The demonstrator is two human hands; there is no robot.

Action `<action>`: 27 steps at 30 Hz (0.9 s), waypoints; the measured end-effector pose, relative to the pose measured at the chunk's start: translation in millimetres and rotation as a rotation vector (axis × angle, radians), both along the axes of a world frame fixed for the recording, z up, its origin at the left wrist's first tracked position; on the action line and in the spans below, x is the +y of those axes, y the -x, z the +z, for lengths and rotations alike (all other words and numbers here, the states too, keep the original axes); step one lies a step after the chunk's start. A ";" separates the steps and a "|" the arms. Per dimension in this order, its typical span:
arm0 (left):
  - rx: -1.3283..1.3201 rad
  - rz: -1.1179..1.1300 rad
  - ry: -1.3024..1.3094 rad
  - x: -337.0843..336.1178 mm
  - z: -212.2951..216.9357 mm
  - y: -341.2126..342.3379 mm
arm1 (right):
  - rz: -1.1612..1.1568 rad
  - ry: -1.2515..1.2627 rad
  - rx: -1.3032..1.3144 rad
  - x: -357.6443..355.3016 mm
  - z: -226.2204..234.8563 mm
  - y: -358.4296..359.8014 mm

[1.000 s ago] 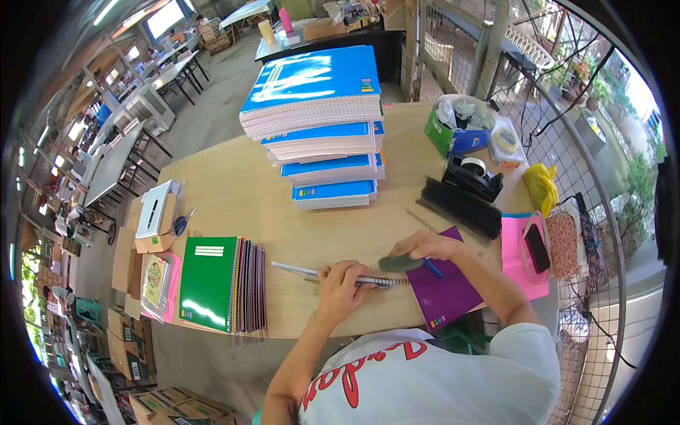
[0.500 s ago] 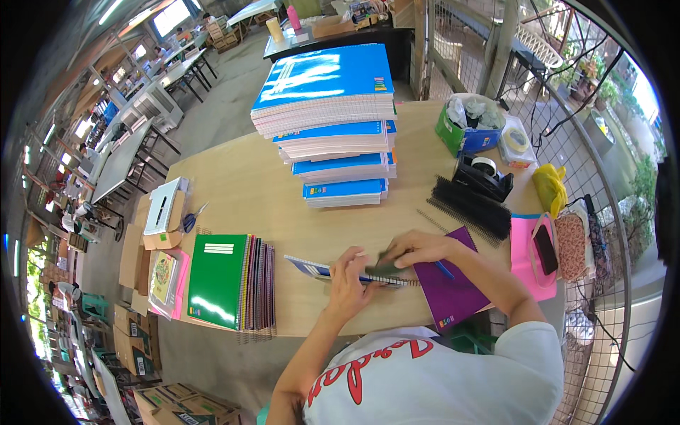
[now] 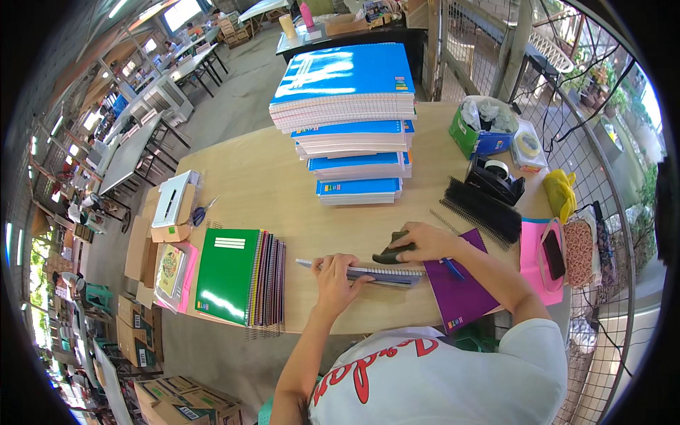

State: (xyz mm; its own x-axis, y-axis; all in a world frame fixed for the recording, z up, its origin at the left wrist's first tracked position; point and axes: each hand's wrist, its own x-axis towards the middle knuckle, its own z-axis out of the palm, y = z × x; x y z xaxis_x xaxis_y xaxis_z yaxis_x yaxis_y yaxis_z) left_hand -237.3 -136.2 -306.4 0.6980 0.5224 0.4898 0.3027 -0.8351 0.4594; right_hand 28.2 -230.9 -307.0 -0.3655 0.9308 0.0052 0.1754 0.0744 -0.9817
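My left hand (image 3: 336, 287) grips a spiral notebook (image 3: 388, 278), held on edge over the table with its bound side up. In my right hand (image 3: 425, 242) is a small dark green-black object (image 3: 392, 247) with a notched, jaw-like outline; its exact kind is unclear. That object is just above the notebook's coil, and I cannot tell whether they touch. Below my right forearm lies a purple notebook (image 3: 464, 297) with a blue pen-like tool (image 3: 452, 268) on it. A pile of loose black binding coils (image 3: 482, 212) lies beyond my right hand.
Stacked blue-covered notebooks (image 3: 343, 74) rise at the table's far side. Green-topped spiral notebooks (image 3: 227, 273) stand to the left, near scissors (image 3: 202, 212). At right are a tape dispenser (image 3: 496, 180), a green box (image 3: 467, 134), a yellow bundle (image 3: 559, 195) and a phone (image 3: 554, 253).
My right hand has lifted the dark object slightly up and away from the coil. The notebook in my left hand has tilted, showing more of its bound edge. The whole view has shifted a little.
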 end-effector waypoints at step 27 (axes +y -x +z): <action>-0.204 0.210 0.263 26.7 -16.9 34.5 | -0.149 0.031 -0.120 48.7 9.1 27.5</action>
